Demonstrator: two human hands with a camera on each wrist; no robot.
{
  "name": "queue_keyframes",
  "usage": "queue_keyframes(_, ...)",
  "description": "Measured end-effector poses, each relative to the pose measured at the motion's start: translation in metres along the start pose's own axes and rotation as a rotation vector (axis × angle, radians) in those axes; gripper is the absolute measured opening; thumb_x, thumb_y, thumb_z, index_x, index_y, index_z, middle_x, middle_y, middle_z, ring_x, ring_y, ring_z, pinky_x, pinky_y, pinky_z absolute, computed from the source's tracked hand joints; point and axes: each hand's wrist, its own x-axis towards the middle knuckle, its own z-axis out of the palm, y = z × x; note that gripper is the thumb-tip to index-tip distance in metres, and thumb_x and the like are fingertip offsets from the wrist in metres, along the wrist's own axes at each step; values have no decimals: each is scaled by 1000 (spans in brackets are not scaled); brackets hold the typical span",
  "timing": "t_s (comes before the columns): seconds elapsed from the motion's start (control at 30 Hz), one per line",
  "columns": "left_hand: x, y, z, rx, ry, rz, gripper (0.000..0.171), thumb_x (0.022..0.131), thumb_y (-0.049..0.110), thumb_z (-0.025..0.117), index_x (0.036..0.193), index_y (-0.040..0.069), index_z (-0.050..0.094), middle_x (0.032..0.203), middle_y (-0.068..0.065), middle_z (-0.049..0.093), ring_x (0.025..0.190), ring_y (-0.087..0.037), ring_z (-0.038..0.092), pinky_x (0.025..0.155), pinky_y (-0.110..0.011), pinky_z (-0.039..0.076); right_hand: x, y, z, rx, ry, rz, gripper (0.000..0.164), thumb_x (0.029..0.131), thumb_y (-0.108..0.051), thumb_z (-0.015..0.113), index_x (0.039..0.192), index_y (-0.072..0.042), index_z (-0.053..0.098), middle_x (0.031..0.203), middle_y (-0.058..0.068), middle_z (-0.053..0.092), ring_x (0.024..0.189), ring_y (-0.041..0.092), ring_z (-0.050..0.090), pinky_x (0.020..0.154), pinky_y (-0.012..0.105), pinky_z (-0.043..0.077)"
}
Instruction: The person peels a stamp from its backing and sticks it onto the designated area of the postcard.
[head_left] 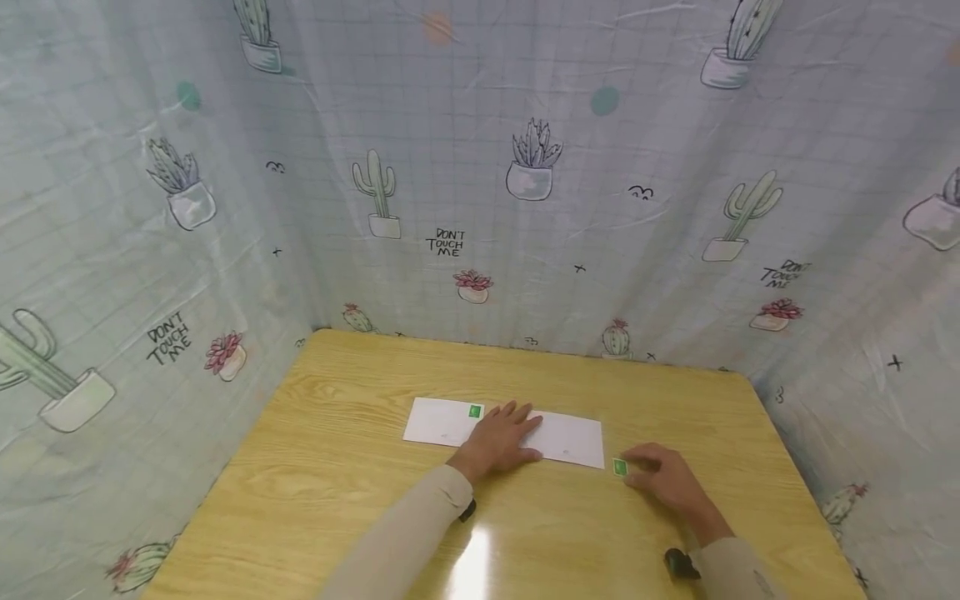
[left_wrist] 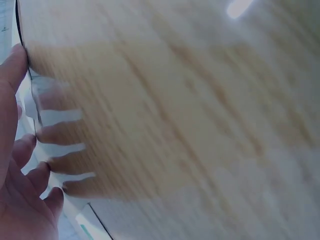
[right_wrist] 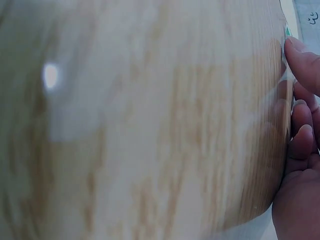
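Hands lay apart, left hand (head_left: 498, 440) spread across white paper (head_left: 573, 437), right hand (head_left: 669, 477) at a green stamp (head_left: 620, 467) just right of that paper, whether pinching I couldn't tell.

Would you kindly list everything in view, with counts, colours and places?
Table: one, yellow-brown, in the foreground.
Curtain: count unclear, pale grey with cacti, around the table.
Papers: apparently two, white, end to end on the table.
Stamps: two, green, on the left paper and right of the papers.
Sleeves: two, beige, lower foreground.
Wrist devices: two, black, by the sleeve ends.
Left hand: one, bare, across the papers.
Right hand: one, bare, by the right stamp.
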Motion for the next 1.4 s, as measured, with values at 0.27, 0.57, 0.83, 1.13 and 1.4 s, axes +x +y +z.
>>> queue_keyframes(0.27,1,-2,6,42,2,-3,70,96,67,40,155,30,33,165,3,26,154,-25,23,124,-45,25,1,3,1,-26,8,-17,27,80,-21,81,106,-20,76,112,1,70,111,18,58,100,43,44)
queue_keyframes(0.57,1,-3,7,28,-9,-9,69,97,65,40,155,29,32,166,2,23,154,-26,20,124,-46,24,2,-1,6,-22,35,-22,24,80,-17,81,103,-15,77,107,4,71,106,17,60,97,42,45)
queue_keyframes(0.83,-1,-3,6,-22,2,5,68,97,62,44,154,26,35,165,0,24,154,-28,21,124,-49,24,1,-3,7,-15,9,30,25,81,-19,80,105,-18,77,107,1,70,110,23,59,100,47,44)
queue_keyframes(1.13,4,-6,6,3,2,-1,69,98,64,40,156,28,31,166,1,21,154,-29,19,124,-48,24,7,-4,7,-40,-7,32,29,81,-24,80,109,-20,75,111,2,68,112,27,59,98,52,46)
queue_keyframes(1.4,7,-6,11,-9,-20,1,69,98,65,38,156,29,29,167,2,19,155,-27,16,125,-48,22,6,-5,14,-91,33,26,33,77,-33,84,107,-21,76,108,0,69,106,22,61,98,48,47)
